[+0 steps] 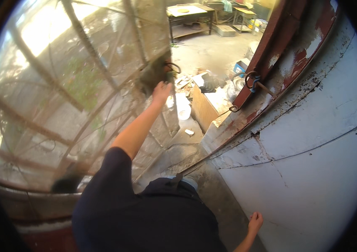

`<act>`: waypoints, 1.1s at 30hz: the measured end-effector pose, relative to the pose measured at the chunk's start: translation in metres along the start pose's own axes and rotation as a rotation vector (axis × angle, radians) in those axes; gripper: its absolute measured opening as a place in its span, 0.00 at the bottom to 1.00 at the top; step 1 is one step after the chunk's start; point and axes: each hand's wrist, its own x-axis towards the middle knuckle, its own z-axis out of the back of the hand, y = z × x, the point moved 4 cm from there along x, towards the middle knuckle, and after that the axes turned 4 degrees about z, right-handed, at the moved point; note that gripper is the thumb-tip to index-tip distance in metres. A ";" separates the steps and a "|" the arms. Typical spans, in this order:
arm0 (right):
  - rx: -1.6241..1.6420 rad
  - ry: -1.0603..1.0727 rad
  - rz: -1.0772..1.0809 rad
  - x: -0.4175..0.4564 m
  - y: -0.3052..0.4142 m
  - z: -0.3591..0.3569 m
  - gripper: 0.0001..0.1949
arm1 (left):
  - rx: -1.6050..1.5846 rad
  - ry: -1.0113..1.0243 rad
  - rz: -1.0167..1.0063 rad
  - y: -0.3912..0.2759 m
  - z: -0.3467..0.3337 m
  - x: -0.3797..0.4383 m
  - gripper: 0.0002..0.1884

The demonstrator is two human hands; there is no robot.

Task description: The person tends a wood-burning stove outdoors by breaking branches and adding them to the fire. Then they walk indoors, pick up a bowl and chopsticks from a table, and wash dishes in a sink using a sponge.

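Note:
My left hand reaches forward to the edge of a metal-framed gate with clear sheeting. Its fingers lie against a dark plate near the gate's edge; whether they grip it cannot be told. A bent metal ring sticks out just above the hand. My right hand hangs low at my right side, fingers loosely curled, beside the pale wall. Nothing shows in it. On the reddish door post sits a metal loop with blue wire.
Beyond the opening stand a wooden box with dark gloves on it, a white bucket, a blue container and a table. A white scrap lies on the concrete floor. The peeling wall closes in on the right.

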 end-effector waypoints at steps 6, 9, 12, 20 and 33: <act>-0.163 0.130 0.283 0.028 0.040 -0.006 0.12 | -0.277 -0.047 0.016 -0.107 -0.066 -0.060 0.35; -0.259 0.153 0.184 0.011 -0.005 0.015 0.13 | -0.234 -0.060 0.057 -0.142 -0.089 -0.106 0.35; -0.261 0.179 0.067 -0.009 -0.025 0.038 0.14 | -0.394 -0.019 0.042 -0.117 -0.114 -0.118 0.34; -0.320 0.097 0.152 -0.042 -0.066 0.092 0.14 | -0.789 0.187 0.170 -0.147 -0.133 -0.200 0.27; -0.255 0.123 -0.052 -0.119 -0.166 0.143 0.12 | -0.591 0.459 0.100 -0.182 -0.136 -0.296 0.14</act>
